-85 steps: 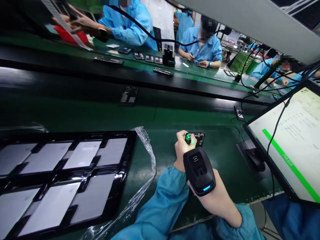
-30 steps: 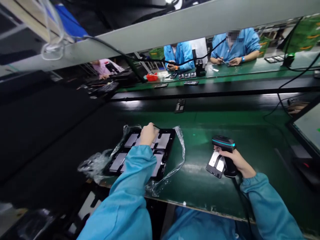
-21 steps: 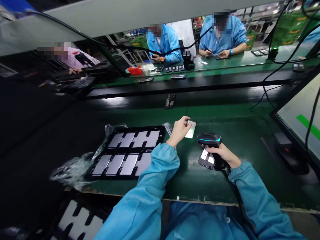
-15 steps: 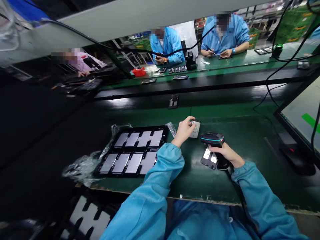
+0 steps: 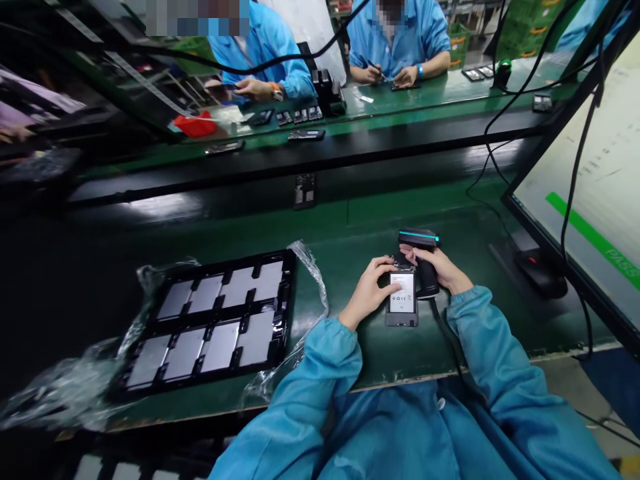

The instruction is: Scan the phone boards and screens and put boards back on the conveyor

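Note:
A dark phone frame (image 5: 401, 308) lies flat on the green mat in front of me, with a white-labelled battery (image 5: 403, 300) set in it. My left hand (image 5: 371, 291) curls over its left edge, thumb pressing on the battery. My right hand (image 5: 436, 265) grips a black handheld scanner (image 5: 419, 241) with a teal light strip just behind the frame, one finger reaching to the frame's top end.
A black tray (image 5: 285, 313) of several silvery batteries sits in clear plastic wrap at my left. A monitor (image 5: 590, 200) with a green PASS bar and a mouse (image 5: 543, 270) stand at right. Another phone frame (image 5: 305, 191) lies on the belt; other workers sit at the far bench.
My left hand carried the battery from beside the tray and set it into the phone frame. My right hand laid the frame flat and moved the scanner behind it. The camera tilted down.

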Motion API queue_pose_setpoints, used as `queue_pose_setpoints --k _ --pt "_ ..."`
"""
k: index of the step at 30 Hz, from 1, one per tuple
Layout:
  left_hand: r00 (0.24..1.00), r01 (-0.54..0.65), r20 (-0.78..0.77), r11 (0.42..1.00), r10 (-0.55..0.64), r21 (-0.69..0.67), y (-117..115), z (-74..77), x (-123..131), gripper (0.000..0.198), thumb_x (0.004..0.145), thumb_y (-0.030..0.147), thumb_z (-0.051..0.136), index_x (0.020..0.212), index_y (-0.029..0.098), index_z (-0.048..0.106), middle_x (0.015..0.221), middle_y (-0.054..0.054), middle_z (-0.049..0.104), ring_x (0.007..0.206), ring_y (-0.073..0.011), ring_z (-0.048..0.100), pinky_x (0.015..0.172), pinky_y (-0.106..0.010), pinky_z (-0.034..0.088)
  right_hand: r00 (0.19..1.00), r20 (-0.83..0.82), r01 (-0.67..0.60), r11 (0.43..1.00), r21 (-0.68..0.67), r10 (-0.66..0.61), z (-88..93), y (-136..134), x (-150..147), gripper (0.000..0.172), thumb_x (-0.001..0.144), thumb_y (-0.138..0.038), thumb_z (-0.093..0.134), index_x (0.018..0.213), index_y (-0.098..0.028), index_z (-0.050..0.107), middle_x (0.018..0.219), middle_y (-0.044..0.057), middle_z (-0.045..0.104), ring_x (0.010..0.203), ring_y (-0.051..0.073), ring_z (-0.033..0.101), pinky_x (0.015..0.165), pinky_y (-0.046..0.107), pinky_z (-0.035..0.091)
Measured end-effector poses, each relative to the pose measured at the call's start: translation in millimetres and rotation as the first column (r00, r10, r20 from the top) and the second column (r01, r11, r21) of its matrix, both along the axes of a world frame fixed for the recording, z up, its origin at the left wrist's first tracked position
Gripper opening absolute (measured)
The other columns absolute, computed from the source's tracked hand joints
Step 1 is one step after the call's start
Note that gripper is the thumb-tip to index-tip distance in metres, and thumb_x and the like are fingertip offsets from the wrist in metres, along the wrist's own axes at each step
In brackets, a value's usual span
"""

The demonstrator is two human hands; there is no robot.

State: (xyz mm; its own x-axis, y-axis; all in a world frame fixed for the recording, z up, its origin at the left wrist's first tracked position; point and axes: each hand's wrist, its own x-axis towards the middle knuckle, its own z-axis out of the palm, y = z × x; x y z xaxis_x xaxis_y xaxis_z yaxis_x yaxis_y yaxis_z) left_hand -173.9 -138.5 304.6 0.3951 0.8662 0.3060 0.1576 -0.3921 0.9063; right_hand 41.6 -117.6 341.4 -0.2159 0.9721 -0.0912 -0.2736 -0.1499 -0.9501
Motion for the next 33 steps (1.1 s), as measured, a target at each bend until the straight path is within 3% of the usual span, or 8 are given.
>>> queue_pose_setpoints --k 5,9,12,18,24,29,31,33 --pt "0.953 -0.192 -0.239 0.981 0.186 -0.003 -57.3 -7.4 0.8 0.077 0.091 0.035 0.062 0.155 0.014 0.026 0.164 -0.022 0.019 0.155 -0.0347 0.006 0.125 -0.059 0.011 0.997 -0.007 0.074 0.997 0.0 -0.074 24.6 -35.2 16.2 0.037 0.072 -0.038 0.085 0.104 -0.022 0.076 0.129 0.009 0.07 0.13 0.031 0.058 0.117 0.052 0.038" --pt "0.968 -0.249 -0.099 0.934 0.231 -0.254 -106.4 -8.3 21.1 0.074 0.096 0.031 0.052 0.158 0.02 0.013 0.162 -0.018 0.029 0.151 -0.0277 0.026 0.124 -0.05 0.022 0.986 0.052 0.162 0.981 -0.104 -0.157 28.0 -85.3 27.2 0.036 0.072 -0.036 0.086 0.105 -0.023 0.076 0.127 0.009 0.071 0.127 0.034 0.059 0.11 0.057 0.046" --pt "0.931 -0.309 0.07 0.877 0.358 -0.368 -100.8 -5.5 38.6 0.069 0.092 0.028 0.058 0.152 0.019 0.026 0.149 -0.017 0.048 0.137 -0.0255 0.049 0.117 -0.045 0.037 0.976 0.01 0.216 0.964 -0.153 -0.217 17.6 -105.3 18.1 0.04 0.073 -0.037 0.085 0.109 -0.024 0.075 0.118 0.008 0.074 0.125 0.033 0.061 0.112 0.056 0.045" --pt "0.92 -0.257 0.206 0.909 0.335 -0.329 36.7 -2.2 66.6 0.055 0.083 0.021 0.066 0.135 0.012 0.051 0.13 -0.017 0.064 0.119 -0.0257 0.062 0.105 -0.04 0.048 0.898 -0.16 0.383 0.907 -0.176 -0.411 10.3 -88.0 9.8 0.04 0.07 -0.039 0.087 0.104 -0.023 0.075 0.128 0.01 0.069 0.131 0.038 0.056 0.11 0.06 0.046" --pt "0.941 -0.298 0.095 0.927 0.326 -0.227 195.3 65.7 85.0 0.066 0.077 0.022 0.074 0.135 0.005 0.049 0.132 -0.027 0.059 0.123 -0.0306 0.059 0.102 -0.041 0.047 0.895 -0.175 0.391 0.911 -0.134 -0.41 13.2 -88.9 24.7 0.029 0.075 -0.04 0.081 0.099 -0.024 0.076 0.133 0.012 0.066 0.134 0.039 0.054 0.111 0.059 0.046" --pt "0.782 -0.618 -0.042 0.767 0.622 -0.172 237.1 97.4 -6.8 0.085 0.079 0.02 0.067 0.146 -0.007 0.022 0.157 -0.042 -0.003 0.149 -0.0485 -0.007 0.11 -0.065 0.024 0.913 -0.126 0.378 0.921 -0.092 -0.387 12.0 -93.4 22.0 0.023 0.078 -0.044 0.078 0.097 -0.031 0.077 0.131 0.009 0.068 0.133 0.039 0.054 0.111 0.058 0.047" --pt "0.637 -0.765 -0.137 0.599 0.759 -0.239 239.2 96.0 -44.5 0.088 0.079 0.02 0.064 0.143 -0.012 0.014 0.152 -0.047 -0.007 0.145 -0.0517 -0.015 0.107 -0.071 0.016 0.922 -0.104 0.363 0.927 -0.097 -0.372 12.8 -92.6 19.0 0.024 0.076 -0.045 0.079 0.096 -0.031 0.077 0.131 0.009 0.068 0.132 0.039 0.055 0.11 0.058 0.047" --pt "0.641 -0.757 -0.128 0.595 0.757 -0.27 235.5 93.2 -67.1 0.082 0.08 0.019 0.059 0.139 -0.011 0.011 0.15 -0.045 -0.001 0.144 -0.0498 -0.015 0.108 -0.072 0.01 0.929 -0.088 0.351 0.93 -0.106 -0.36 15.4 -93.2 14.5 0.03 0.075 -0.046 0.081 0.099 -0.028 0.076 0.131 0.012 0.068 0.13 0.039 0.057 0.109 0.058 0.047"
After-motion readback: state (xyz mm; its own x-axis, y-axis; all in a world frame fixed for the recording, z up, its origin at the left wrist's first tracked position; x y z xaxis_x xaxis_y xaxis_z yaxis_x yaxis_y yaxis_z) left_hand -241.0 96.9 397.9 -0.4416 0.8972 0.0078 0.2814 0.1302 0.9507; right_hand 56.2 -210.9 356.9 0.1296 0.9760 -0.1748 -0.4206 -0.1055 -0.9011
